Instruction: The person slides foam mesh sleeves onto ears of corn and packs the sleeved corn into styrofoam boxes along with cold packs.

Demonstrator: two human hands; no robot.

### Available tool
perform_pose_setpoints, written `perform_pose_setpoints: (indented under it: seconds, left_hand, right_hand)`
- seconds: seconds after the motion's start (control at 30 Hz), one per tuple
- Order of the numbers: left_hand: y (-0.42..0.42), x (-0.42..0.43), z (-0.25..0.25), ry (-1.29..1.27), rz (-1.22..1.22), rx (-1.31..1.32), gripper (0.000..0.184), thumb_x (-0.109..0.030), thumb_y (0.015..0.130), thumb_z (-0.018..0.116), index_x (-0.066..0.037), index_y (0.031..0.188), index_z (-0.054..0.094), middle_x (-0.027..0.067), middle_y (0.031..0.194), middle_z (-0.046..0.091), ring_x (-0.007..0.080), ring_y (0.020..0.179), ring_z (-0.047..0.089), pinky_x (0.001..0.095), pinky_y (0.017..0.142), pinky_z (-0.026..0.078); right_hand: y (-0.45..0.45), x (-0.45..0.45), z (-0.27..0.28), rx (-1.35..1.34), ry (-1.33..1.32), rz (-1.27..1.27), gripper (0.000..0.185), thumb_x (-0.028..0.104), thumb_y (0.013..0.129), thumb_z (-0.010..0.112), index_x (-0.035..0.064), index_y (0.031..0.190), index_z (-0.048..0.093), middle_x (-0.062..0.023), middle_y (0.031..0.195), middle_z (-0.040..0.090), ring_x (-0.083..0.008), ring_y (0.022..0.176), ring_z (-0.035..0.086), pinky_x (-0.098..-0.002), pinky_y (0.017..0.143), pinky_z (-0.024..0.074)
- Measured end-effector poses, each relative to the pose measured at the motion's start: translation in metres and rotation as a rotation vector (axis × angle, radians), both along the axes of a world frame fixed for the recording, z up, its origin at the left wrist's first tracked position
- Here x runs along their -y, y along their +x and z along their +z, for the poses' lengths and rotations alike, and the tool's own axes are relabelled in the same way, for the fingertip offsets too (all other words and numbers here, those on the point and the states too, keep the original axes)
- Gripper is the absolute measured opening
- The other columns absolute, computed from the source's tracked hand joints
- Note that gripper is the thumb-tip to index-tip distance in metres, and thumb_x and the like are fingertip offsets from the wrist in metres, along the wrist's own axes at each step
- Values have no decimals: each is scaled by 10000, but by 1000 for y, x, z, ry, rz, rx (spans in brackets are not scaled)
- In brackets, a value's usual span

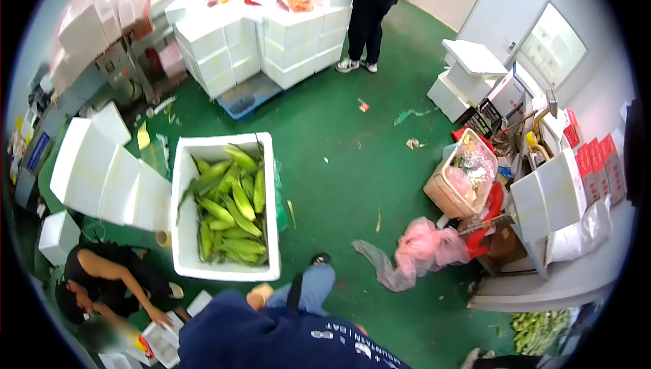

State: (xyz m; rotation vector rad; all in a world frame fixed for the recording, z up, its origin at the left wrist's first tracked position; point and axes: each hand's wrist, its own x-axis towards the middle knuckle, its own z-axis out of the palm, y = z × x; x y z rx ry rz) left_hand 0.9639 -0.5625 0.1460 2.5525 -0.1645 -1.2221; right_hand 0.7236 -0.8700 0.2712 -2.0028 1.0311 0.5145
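My left hand (260, 295) is low in front of my body, beside my jeans and dark blue shirt. It is small and blurred, so its fingers and anything in them cannot be made out. Only a sliver of my right hand (361, 329) shows at the shirt's edge; the rest is hidden. Just ahead of my left hand stands a large white foam box (274, 165), with many ears of corn in green husks (234, 209) inside.
A seated person (112, 277) at lower left reaches into a small white box (163, 342). Stacked foam boxes (298, 36) rest on a blue pallet (251, 94) near a standing person (373, 9). Pink plastic (430, 247) and a filled crate (441, 189) are at right.
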Motion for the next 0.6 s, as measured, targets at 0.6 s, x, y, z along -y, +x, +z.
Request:
perform_pose_setpoints:
  seconds: [0.6]
  left_hand:
    - [15, 138, 68, -198, 138, 324, 406, -357, 838, 464, -10, 786, 669, 199, 858, 656, 323, 790, 650, 438, 682, 486]
  right_hand:
    - [320, 251, 21, 228, -11, 630, 317, 275, 757, 586, 34, 958, 627, -141, 822, 679, -240, 756, 665, -342, 725, 520]
